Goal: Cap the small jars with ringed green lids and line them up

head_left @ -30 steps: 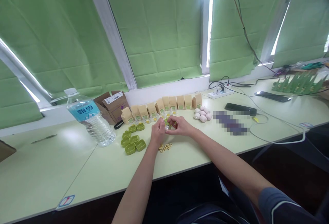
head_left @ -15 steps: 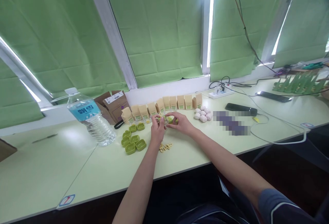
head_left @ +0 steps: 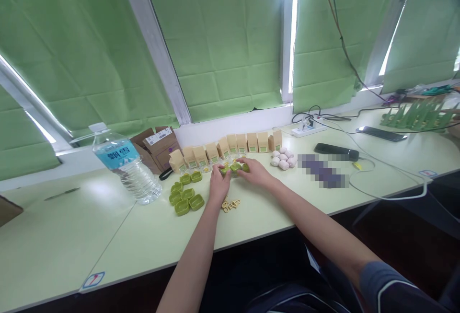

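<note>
Small green pieces lie in a short row between my hands; the middle green piece [head_left: 235, 167] shows most clearly. My left hand [head_left: 218, 184] has thumb and fingers around the left green piece [head_left: 224, 170], which is partly covered. At the other end, the fingers of my right hand [head_left: 256, 174] curl against the right green piece [head_left: 246, 167]. Just below the hands rests a little heap of yellow loop-shaped pieces [head_left: 232, 205]. More green cup-like pieces [head_left: 182, 206] are grouped left of my left hand.
Small tan paper bags [head_left: 252, 143] line the back of the table. Whitish rounded lumps [head_left: 283, 159] sit to the right, near a black phone [head_left: 337, 152] and cables. A large water bottle [head_left: 131, 167] and a cardboard box [head_left: 156, 149] stand at left.
My hands were brought together around a small clear-looking thing. They have moved slightly apart and lower, and green pieces now show between them.
</note>
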A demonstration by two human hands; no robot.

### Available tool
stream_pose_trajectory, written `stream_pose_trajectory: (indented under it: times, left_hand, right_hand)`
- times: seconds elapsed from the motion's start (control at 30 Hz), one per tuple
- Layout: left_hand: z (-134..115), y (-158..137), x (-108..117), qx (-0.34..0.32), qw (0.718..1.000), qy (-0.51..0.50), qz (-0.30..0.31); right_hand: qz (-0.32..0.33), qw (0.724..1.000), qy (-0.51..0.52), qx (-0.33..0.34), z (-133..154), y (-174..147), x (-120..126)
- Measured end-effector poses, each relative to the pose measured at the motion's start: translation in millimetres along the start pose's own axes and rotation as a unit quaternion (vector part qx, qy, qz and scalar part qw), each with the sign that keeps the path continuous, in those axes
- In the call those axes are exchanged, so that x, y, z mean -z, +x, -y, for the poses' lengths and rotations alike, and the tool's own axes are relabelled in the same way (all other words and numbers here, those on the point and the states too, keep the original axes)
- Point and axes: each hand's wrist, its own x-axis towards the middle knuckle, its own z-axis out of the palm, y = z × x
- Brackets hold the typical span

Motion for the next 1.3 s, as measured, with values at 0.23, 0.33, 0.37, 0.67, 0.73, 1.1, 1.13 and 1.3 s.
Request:
stream_pose_trajectory:
  times: [0.23, 0.33, 0.37, 0.67, 0.73, 1.1, 1.13, 1.3]
  left_hand:
    - [-1.3, -1.6, 0.8, 0.014, 1.0, 0.005, 0.026]
    - [-1.6, -2.1, 0.9, 0.008, 0.999, 0.002, 0.036]
    - [-1.6, -2.3, 1.0, 0.004, 0.999, 0.004, 0.038]
    - [-7.7, -3.8, 1.5, -0.01, 0.998, -0.022, 0.055]
    - [-9.5, -4.5, 1.7, -0.012, 0.997, -0.025, 0.073]
    - [-15.5, -5.9, 2.2, -0.039, 0.993, -0.062, 0.087]
    - [-15.8, -5.9, 2.4, -0.042, 0.993, -0.071, 0.082]
    - [-14.0, -3.4, 3.4, -0.043, 0.994, -0.098, 0.022]
  right_hand:
    - [-0.005, 1.0, -0.004, 0.005, -0.7, -0.4, -0.1]
    - [-0.03, 0.999, 0.012, -0.011, -1.1, 0.6, 4.1]
    - [-0.037, 0.999, 0.017, -0.015, -0.9, 1.0, 5.9]
    - [-0.083, 0.983, 0.149, 0.067, 23.7, -4.1, 21.1]
    - [0.013, 0.982, 0.174, 0.073, 30.7, -8.2, 20.6]
    - [0.288, 0.948, 0.103, 0.083, 42.3, -17.6, 8.0]
    - [0.289, 0.948, 0.105, 0.082, 42.9, -17.4, 8.7]
    - [0.332, 0.932, 0.118, 0.09, 44.7, -17.7, 9.5]
